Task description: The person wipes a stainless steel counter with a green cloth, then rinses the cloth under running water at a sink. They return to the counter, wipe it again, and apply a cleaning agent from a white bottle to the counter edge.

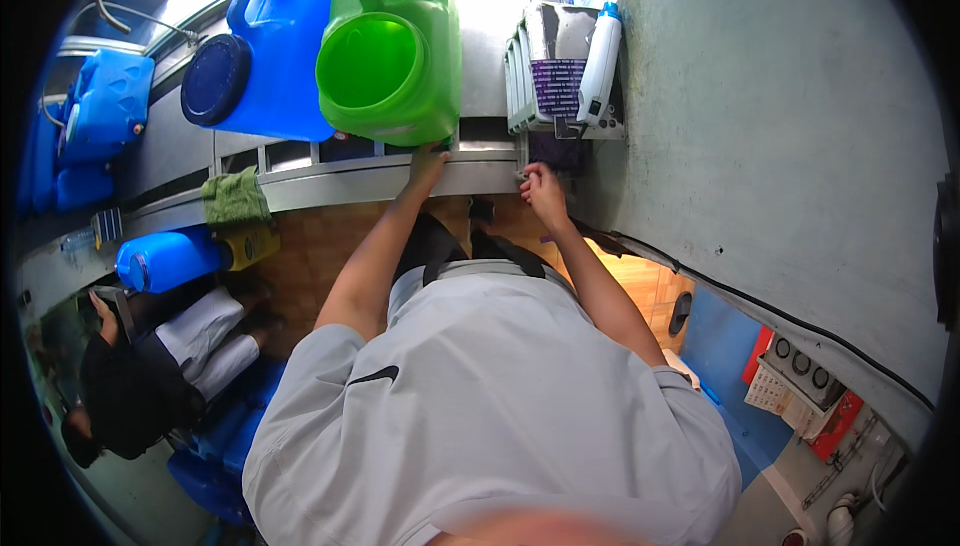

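Note:
A green plastic jug (442,56) rests on the metal stand ahead of me, its wide round mouth uncapped. My left hand (428,170) reaches to the jug's near lower right corner; its fingertips are hidden under it. To the right, my right hand (543,194) is closed, fingers curled by the metal rail (480,178), at a small dark piece I cannot make out. Beside the green jug stands a blue jug (285,66) with a dark blue screw cap (215,80).
A dark box (563,36) with a white tube-shaped device (601,61) stands right of the jugs, against a grey wall (780,96). A green cloth (236,196) hangs over the rail. At left are a blue container (168,261) and a seated person (140,386).

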`<action>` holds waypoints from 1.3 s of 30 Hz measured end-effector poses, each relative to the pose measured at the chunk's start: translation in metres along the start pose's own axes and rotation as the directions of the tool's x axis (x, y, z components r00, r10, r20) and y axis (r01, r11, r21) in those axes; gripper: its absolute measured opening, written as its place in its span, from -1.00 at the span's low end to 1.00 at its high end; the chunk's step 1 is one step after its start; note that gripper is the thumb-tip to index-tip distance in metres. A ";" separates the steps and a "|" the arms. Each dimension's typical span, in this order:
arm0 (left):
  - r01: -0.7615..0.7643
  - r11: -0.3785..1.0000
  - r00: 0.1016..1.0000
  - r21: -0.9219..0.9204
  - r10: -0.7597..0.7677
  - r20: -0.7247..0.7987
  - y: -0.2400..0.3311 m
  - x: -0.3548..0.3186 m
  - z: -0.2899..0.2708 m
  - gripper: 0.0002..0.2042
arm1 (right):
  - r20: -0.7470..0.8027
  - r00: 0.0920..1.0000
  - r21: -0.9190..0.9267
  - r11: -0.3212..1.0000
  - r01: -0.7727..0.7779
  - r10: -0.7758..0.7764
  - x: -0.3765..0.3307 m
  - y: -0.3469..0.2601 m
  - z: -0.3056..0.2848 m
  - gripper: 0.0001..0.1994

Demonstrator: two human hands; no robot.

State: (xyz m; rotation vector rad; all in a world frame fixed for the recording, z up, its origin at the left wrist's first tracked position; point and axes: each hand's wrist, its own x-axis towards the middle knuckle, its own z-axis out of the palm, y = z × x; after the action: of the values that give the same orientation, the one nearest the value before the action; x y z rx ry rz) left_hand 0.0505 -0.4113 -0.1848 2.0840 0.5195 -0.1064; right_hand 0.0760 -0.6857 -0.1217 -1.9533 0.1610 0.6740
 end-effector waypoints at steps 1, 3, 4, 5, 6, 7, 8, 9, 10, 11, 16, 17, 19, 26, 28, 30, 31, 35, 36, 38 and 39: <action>0.043 0.997 0.999 -0.067 -0.042 0.020 0.001 0.000 0.000 -0.49 | -0.055 0.996 0.084 0.994 -0.069 0.074 0.005 -0.005 0.001 -0.69; 0.034 0.995 0.999 -0.096 -0.035 -0.003 0.002 -0.001 0.001 -0.49 | -0.152 0.985 -0.299 0.954 0.039 -0.087 0.015 -0.015 0.000 -0.68; -0.016 0.998 0.999 -0.057 0.014 -0.045 0.003 -0.004 0.002 -0.48 | -0.195 0.970 -0.469 0.882 0.038 -0.145 0.018 -0.019 0.000 -0.67; 0.005 1.000 0.999 -0.007 -0.006 -0.042 0.004 -0.007 0.003 -0.48 | -0.190 0.965 -0.527 0.848 0.055 -0.181 0.021 -0.023 -0.001 -0.64; 0.068 0.996 0.997 -0.060 -0.070 -0.038 0.006 -0.013 0.004 -0.47 | -0.202 0.957 -0.582 0.812 0.054 -0.209 0.024 -0.027 0.000 -0.61; 0.201 0.975 0.980 -0.098 -0.200 0.017 0.009 -0.019 0.005 -0.46 | -0.213 0.948 -0.633 0.772 0.050 -0.237 0.027 -0.030 0.000 -0.57; 0.331 0.935 0.943 -0.128 -0.323 0.076 0.012 -0.027 0.005 -0.45 | -0.215 0.957 -0.666 0.746 0.003 -0.196 0.031 -0.032 0.002 -0.55; 0.349 0.921 0.935 -0.175 -0.332 0.122 0.016 -0.034 0.006 -0.47 | -0.217 0.964 -0.698 0.715 -0.042 -0.156 0.035 -0.032 0.003 -0.54; 0.369 0.903 0.926 -0.221 -0.338 0.166 0.021 -0.041 0.005 -0.49 | -0.214 0.967 -0.719 0.692 -0.058 -0.141 0.039 -0.032 0.004 -0.52; 0.389 0.882 0.916 -0.266 -0.341 0.209 0.027 -0.048 0.004 -0.51 | -0.236 0.966 -0.696 0.712 -0.090 -0.109 0.044 -0.031 0.005 -0.54; 0.611 0.722 0.768 -0.324 -0.444 0.460 0.046 -0.067 0.000 -0.63 | -0.141 0.952 -0.751 0.656 0.075 -0.270 0.049 -0.014 -0.007 -0.65; 0.645 0.692 0.741 -0.325 -0.460 0.490 0.047 -0.068 0.000 -0.65 | -0.123 0.924 -0.731 0.663 0.161 -0.361 0.045 -0.011 -0.011 -0.69; 0.639 0.662 0.750 -0.391 -0.423 0.509 0.047 -0.068 0.003 -0.66 | -0.094 0.914 -0.712 0.668 0.216 -0.396 0.035 -0.010 -0.020 -0.76; 0.655 0.634 0.727 -0.412 -0.377 0.574 0.051 -0.059 0.022 -0.70 | -0.214 0.852 -0.714 0.672 0.197 -0.477 0.026 -0.022 -0.027 -0.76; 0.657 0.633 0.717 -0.410 -0.358 0.597 0.055 -0.057 0.022 -0.70 | -0.166 0.897 -0.741 0.652 0.161 -0.410 0.030 -0.019 -0.026 -0.73; 0.655 0.624 0.718 -0.426 -0.338 0.608 0.059 -0.056 0.019 -0.71 | -0.162 0.907 -0.720 0.675 0.161 -0.389 0.032 -0.015 -0.025 -0.70; 0.654 0.615 0.721 -0.442 -0.329 0.610 0.060 -0.055 0.017 -0.71 | -0.167 0.930 -0.712 0.693 0.115 -0.327 0.032 -0.013 -0.025 -0.68; 0.669 0.570 0.719 -0.478 -0.331 0.611 0.068 -0.052 0.013 -0.72 | -0.239 0.882 -0.697 0.704 0.135 -0.406 0.028 -0.011 -0.021 -0.66; 0.667 0.570 0.718 -0.480 -0.319 0.619 0.071 -0.052 0.014 -0.73 | -0.253 0.867 -0.700 0.700 0.142 -0.429 0.028 -0.013 -0.020 -0.67; 0.668 0.578 0.714 -0.469 -0.321 0.622 0.076 -0.050 0.016 -0.73 | -0.267 0.865 -0.689 0.712 0.136 -0.424 0.030 -0.015 -0.019 -0.68; 0.674 0.578 0.706 -0.461 -0.320 0.631 0.079 -0.049 0.017 -0.73 | -0.266 0.879 -0.675 0.728 0.123 -0.396 0.032 -0.016 -0.019 -0.69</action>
State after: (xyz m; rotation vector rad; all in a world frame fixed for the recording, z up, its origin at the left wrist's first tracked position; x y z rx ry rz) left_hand 0.0400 -0.4772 -0.1179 1.0614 0.7144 -0.6830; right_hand 0.1168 -0.6889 -0.1193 -2.7063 -0.1348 0.1152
